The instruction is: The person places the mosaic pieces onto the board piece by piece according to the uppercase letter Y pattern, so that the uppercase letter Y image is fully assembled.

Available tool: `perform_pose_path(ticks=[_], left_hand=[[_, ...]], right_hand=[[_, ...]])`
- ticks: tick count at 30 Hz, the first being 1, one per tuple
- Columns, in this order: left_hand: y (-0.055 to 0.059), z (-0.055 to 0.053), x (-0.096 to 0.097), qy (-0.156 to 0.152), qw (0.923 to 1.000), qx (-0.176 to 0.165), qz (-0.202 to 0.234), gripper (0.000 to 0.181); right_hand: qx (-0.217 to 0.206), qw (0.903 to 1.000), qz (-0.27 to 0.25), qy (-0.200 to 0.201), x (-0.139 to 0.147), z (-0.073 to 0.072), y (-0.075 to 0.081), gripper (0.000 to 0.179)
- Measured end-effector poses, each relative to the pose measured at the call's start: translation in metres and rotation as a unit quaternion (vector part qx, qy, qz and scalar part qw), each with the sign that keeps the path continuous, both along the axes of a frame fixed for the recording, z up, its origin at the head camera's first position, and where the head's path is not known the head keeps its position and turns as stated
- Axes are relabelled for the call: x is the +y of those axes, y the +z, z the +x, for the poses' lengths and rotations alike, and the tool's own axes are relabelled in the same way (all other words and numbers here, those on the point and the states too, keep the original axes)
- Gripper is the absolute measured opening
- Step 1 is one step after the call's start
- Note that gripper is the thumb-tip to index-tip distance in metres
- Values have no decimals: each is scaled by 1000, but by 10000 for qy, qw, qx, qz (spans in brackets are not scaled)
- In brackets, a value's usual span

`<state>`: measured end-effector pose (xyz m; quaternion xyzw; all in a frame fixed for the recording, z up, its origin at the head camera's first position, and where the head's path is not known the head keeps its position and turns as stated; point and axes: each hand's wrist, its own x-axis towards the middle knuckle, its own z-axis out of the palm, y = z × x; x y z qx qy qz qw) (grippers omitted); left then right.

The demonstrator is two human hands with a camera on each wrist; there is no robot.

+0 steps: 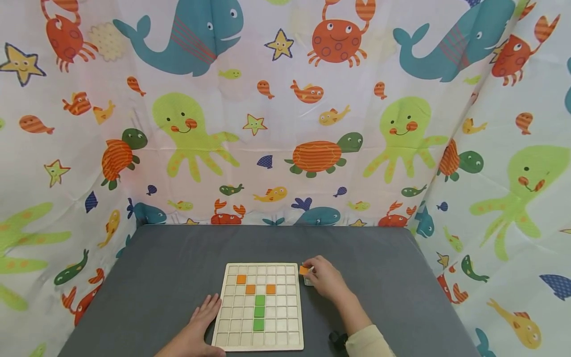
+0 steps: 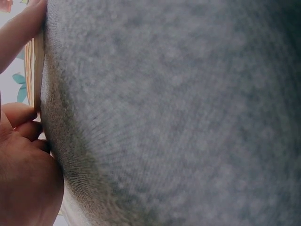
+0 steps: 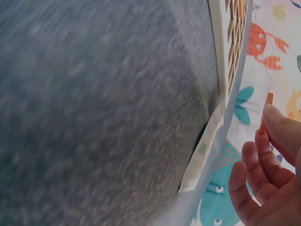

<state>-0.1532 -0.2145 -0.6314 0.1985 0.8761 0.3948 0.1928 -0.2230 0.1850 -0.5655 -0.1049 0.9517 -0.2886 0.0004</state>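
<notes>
A pale wooden grid board (image 1: 263, 348) lies flat on the grey table. Three green square tiles (image 1: 259, 312) form a column in its middle cells, and three orange square tiles (image 1: 241, 279) sit in cells above them. My left hand (image 1: 198, 327) rests along the board's left edge, fingers extended and thumb near the bottom corner. Just off the board's upper right corner, my right hand (image 1: 329, 281) pinches another orange tile (image 3: 269, 101) between thumb and index finger. Beneath that hand is a small pale card (image 3: 193, 172) with a green patch, partly hidden in the head view.
A small black object (image 1: 338, 340) lies by the right sleeve. The grey tabletop (image 1: 267, 243) extends behind and to both sides of the board. A white curtain (image 1: 276, 163) printed with sea animals hangs behind and around the table.
</notes>
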Motion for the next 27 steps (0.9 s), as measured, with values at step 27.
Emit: perform_pose_path(ticks=[27], left_hand=[[-2, -2, 0, 1, 10000, -39, -24, 124]], right_hand=[[-69, 9967, 155, 798, -41, -3, -12, 21]])
